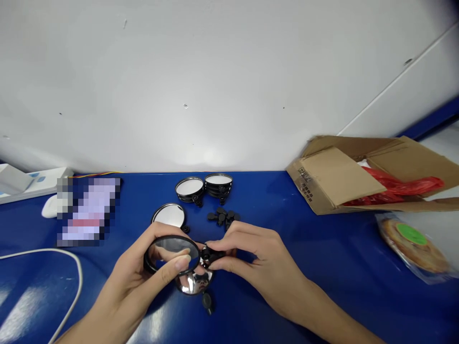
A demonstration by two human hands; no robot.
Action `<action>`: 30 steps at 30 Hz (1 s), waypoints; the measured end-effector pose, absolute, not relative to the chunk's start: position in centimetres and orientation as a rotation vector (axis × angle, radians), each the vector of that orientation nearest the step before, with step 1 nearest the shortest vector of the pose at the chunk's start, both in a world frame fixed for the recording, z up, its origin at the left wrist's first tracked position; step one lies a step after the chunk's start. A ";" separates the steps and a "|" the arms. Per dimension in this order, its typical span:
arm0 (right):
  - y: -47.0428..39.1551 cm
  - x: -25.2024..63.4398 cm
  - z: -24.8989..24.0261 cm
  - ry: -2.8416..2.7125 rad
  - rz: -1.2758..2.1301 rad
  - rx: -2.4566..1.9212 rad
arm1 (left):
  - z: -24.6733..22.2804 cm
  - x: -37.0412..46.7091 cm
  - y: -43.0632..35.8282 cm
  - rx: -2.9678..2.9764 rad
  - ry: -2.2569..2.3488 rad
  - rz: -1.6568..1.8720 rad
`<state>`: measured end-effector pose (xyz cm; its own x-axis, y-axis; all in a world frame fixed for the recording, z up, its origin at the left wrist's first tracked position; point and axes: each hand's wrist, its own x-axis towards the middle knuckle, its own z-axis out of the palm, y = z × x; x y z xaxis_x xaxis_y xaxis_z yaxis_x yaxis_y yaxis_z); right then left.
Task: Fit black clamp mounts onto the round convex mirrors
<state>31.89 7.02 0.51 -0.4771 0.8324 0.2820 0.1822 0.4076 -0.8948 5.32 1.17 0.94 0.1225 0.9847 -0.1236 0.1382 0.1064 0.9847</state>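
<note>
A round black-rimmed mirror (168, 253) is held in my left hand (143, 272), thumb across its glass. At the mirror's right edge, my right hand (251, 258) pinches a small black part (215, 253) against the mount. Beneath them a second round mirror (194, 282) lies on the blue table, with a black knob piece (207, 302) just below it. Another mirror (169, 216) rests behind my left hand. Farther back stand two stacks of mirrors, a left stack (190, 187) and a right stack (218, 184). Several small black knobs (222, 217) lie in a pile behind my right hand.
An open cardboard box (333, 177) with red plastic (398, 184) is at the right, a wrapped round pastry (416, 243) before it. At the left are a blurred phone (89, 210), a white mouse-like object (52, 207) and a white cable (79, 272). A white wall (229, 86) stands behind the table.
</note>
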 end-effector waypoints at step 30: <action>6.5 31.7 0.1 -2.182 0.747 -0.682 | 2.8 8.5 0.5 0.973 1.220 1.080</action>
